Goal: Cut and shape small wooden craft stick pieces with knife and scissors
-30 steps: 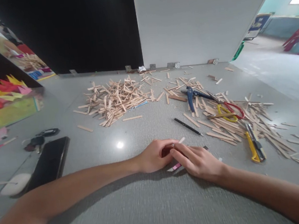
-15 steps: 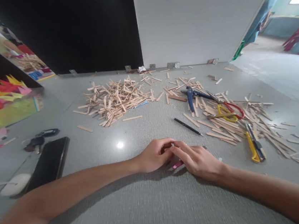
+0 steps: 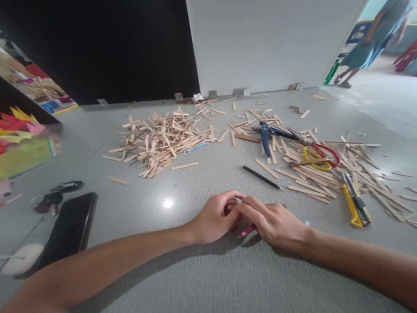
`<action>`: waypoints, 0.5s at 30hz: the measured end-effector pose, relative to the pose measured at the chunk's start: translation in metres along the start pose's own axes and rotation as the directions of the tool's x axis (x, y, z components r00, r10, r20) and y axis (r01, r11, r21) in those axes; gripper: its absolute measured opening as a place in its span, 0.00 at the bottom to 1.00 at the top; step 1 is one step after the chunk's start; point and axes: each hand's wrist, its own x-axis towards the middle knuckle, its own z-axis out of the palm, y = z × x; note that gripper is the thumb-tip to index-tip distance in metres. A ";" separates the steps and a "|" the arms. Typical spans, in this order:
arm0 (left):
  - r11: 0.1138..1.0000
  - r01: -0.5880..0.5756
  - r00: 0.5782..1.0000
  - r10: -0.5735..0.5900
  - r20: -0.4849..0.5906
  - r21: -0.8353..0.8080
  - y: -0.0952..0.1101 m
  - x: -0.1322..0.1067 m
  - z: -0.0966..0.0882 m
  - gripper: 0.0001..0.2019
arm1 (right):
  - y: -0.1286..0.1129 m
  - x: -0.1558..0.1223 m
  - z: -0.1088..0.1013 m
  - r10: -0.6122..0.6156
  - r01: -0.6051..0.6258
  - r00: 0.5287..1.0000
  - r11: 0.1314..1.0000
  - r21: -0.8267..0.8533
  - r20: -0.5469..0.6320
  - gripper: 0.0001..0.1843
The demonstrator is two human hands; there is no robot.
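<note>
My left hand [image 3: 215, 219] and my right hand [image 3: 278, 223] meet fingertip to fingertip, low over the grey table [image 3: 193, 289]. Fingers on both are curled and pinched together; whatever lies between the tips is hidden. A small magenta piece [image 3: 247, 230] peeks out below the right hand's fingers, and I cannot tell whether it is held or lying on the table. Just beyond the hands is a black pen [image 3: 261, 177]. A heap of wooden craft sticks [image 3: 161, 139] lies past the left hand.
At right, more sticks [image 3: 315, 182] lie around blue-handled pliers [image 3: 265, 137], red-and-yellow scissors [image 3: 321, 156] and a yellow box cutter [image 3: 355, 202]. Left are a phone [image 3: 68, 228], keys [image 3: 50, 200] and a white round object [image 3: 23, 259]. Upright panels [image 3: 276, 28] stand behind; a person [image 3: 378, 31] is beyond.
Both hands stay together in nearly the same place, with only slight finger movement. In the right background, a person in blue has come further into view, moving right.
</note>
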 end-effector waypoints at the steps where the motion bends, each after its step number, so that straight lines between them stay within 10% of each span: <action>1: 1.000 0.005 1.000 -0.005 -0.002 -0.007 0.000 0.000 0.000 0.14 | 0.000 0.000 0.000 -0.001 0.001 1.000 1.000 -0.003 0.000 0.17; 15: 0.997 -0.002 1.000 0.000 -0.022 -0.072 -0.002 0.002 -0.008 0.16 | 0.004 -0.001 -0.009 0.012 -0.011 0.999 1.000 0.029 -0.034 0.17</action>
